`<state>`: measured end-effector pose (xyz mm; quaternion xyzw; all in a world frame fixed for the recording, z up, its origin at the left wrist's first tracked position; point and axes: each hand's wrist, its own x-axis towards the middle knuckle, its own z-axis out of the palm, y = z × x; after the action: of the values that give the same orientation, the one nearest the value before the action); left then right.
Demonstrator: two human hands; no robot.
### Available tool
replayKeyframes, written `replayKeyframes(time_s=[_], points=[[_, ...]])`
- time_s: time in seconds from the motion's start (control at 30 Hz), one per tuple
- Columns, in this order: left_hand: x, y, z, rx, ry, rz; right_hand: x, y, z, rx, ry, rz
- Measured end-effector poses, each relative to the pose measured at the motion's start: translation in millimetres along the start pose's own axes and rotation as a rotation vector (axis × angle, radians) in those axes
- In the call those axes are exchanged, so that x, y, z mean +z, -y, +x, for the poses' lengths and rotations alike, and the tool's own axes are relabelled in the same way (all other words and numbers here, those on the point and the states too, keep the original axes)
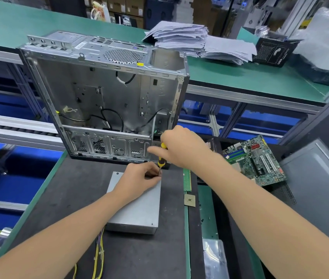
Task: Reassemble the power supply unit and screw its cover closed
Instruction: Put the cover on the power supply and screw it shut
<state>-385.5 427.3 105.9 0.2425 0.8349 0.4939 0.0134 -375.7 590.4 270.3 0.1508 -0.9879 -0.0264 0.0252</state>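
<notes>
Closest of all, a bunch of yellow and purple wires [99, 254] ran out from the near end of the power supply unit [137, 210]. The unit was a flat grey metal box with its cover on, and it lay on the dark desk [58, 198]. A clear plastic bag [214, 256] lay off to the right. The left hand [139, 178] rested on the far right corner of the box. Its fingers were curled in tight around the thin metal end of the screwdriver [162, 158]. I could not tell if a screw was under them. Just right of the box lay a small square chip [189, 200] and a long green memory stick [187, 179]. The screwdriver stood almost straight up, tip down at the corner. The right hand [181, 148] gripped its yellow and black handle from above with the fingers wrapped round. Farther right sat a green motherboard [256, 160]. Behind the hands stood an open computer case [103, 93], with black cables inside. Far back, on a green desk, was a pile of papers [199, 41].
</notes>
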Motion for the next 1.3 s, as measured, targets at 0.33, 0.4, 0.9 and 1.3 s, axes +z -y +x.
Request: replayKeyframes(time_s=[0.33,0.4,0.9,1.3], points=[[-2,-1,0,0.025,-0.004,0.018,-7,-11,-6,-0.364,0.144,0.105],[-2,-1,0,0.034,-0.006,0.02,-8,-12,-2,-0.333,0.161,0.144],[-1,-1,0,-0.012,-0.004,0.018,-5,-7,-8,-0.211,0.015,0.11],[0,-2,0,-0.026,0.01,0.01,3,4,-7,0.157,-0.078,-0.007]])
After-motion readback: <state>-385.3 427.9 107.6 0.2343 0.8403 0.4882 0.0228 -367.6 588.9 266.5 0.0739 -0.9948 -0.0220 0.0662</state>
